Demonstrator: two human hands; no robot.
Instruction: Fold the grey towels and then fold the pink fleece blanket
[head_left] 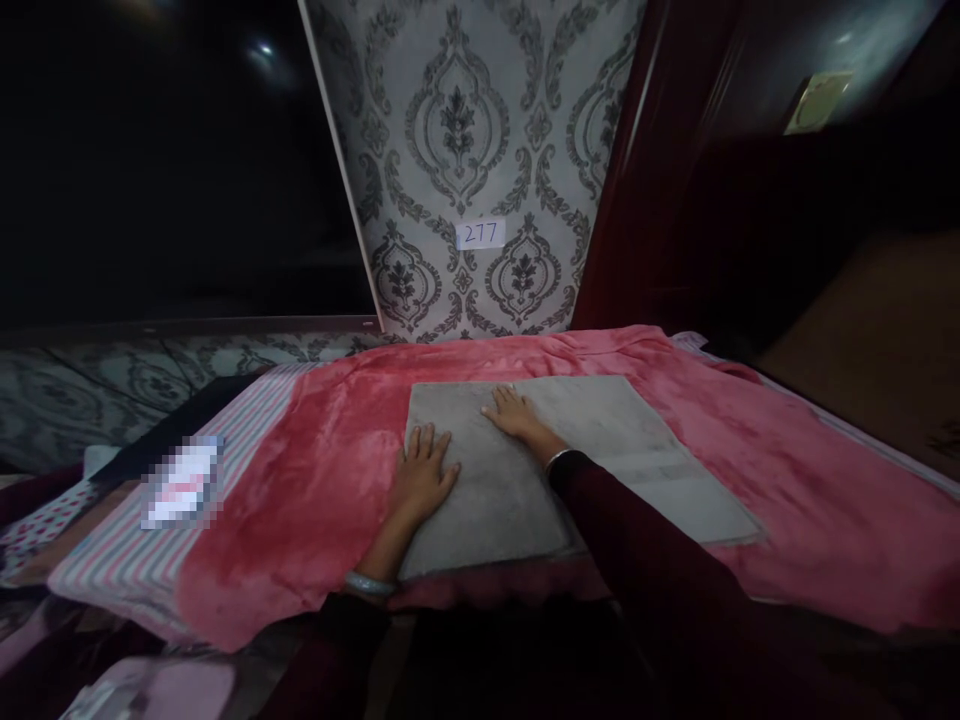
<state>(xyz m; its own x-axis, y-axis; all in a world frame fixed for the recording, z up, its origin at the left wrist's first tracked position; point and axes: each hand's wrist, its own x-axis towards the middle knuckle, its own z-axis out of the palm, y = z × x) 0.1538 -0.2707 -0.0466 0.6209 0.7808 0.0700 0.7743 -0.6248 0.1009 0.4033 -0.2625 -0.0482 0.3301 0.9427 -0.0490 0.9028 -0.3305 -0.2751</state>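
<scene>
A grey cloth (480,500), soft like a towel or small blanket, lies spread flat on a pink plush blanket (330,480). A crease or seam runs down its middle, and a paler band crosses its right half. My left hand (426,477) rests on the cloth's left edge with its fingers spread. Farther back, near the cloth's far edge, my right hand (513,411) lies flat on it, fingers apart. Neither hand grips anything. My right sleeve hides part of the cloth's near side.
Left of the blanket is a striped cloth (142,540) with a blurred white item (182,482) on it. A large dark screen (165,170) hangs at the left. Patterned wallpaper with a paper label (481,234) reading 277 rises behind. Dark red wood panelling (637,200) stands at the right.
</scene>
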